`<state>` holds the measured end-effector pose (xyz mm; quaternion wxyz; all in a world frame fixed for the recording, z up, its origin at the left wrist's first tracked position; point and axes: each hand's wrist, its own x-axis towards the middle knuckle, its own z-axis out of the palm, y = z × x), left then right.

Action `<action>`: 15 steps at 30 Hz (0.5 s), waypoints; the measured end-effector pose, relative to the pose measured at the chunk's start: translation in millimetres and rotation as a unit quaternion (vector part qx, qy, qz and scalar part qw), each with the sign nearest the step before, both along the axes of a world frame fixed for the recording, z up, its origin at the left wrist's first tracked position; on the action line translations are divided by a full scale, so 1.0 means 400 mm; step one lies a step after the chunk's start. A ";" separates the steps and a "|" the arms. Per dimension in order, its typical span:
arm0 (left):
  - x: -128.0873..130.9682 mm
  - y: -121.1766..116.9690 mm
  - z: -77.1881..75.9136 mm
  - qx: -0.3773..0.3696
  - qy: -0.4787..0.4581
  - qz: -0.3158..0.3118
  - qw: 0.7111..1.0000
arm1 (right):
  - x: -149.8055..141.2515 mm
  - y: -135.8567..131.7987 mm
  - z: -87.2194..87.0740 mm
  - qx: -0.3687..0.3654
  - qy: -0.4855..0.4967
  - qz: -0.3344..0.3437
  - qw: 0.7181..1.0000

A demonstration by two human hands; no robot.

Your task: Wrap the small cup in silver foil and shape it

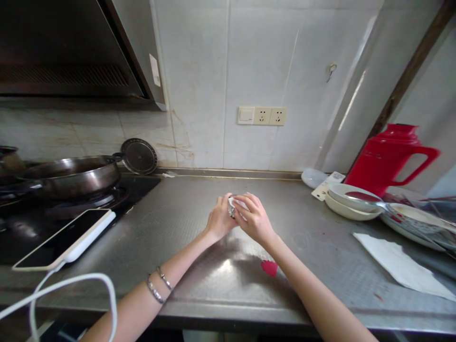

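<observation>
Small white object with dark-silver markings point(231, 204): held between both hands above the textured grey metal counter point(181, 209). Left hand point(218, 219) curls round its nine-o'clock side; right hand point(255, 220) closes over three o'clock. Fingers hide most; material uncertain. Judged light, perhaps creasable: pinch opposite edges gently. Flat red scalloped piece point(270, 268) lies at five o'clock.

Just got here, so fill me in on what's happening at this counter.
A person has both hands together above the steel counter. The left hand and right hand close around a small whitish thing, mostly hidden by the fingers. A pink piece lies on the counter near the right forearm. A pan sits on the stove at left; a red flask stands at right, behind some bowls.
</observation>
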<state>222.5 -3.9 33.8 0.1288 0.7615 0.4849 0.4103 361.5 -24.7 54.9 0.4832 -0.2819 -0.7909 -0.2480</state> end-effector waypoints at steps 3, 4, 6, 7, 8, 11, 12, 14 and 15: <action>-0.003 0.007 -0.006 0.002 -0.006 0.003 1.000 | -0.002 -0.004 0.003 -0.009 0.002 0.005 1.000; -0.005 0.011 -0.007 0.001 -0.013 0.002 1.000 | -0.003 -0.006 0.004 -0.012 0.001 0.010 1.000; -0.009 0.020 -0.009 -0.001 -0.032 -0.002 0.999 | -0.006 -0.008 0.002 -0.019 -0.005 0.020 1.000; -0.011 0.025 -0.009 -0.002 -0.045 -0.003 0.999 | -0.007 -0.010 0.000 -0.022 -0.009 0.025 0.999; -0.013 0.030 -0.009 -0.002 -0.061 -0.003 0.998 | -0.008 -0.010 -0.002 -0.024 -0.015 0.030 0.999; -0.018 0.043 -0.010 -0.005 -0.119 -0.010 0.993 | -0.009 -0.010 -0.010 -0.026 -0.028 0.050 0.998; -0.018 0.046 -0.011 -0.006 -0.137 -0.014 0.990 | -0.010 -0.009 -0.013 -0.028 -0.024 0.059 0.998; -0.016 0.051 -0.015 -0.007 -0.170 -0.031 0.985 | -0.009 -0.006 -0.016 -0.037 0.001 0.073 0.997; -0.014 0.053 -0.018 -0.009 -0.184 -0.044 0.982 | -0.008 -0.005 -0.017 -0.044 0.021 0.078 0.996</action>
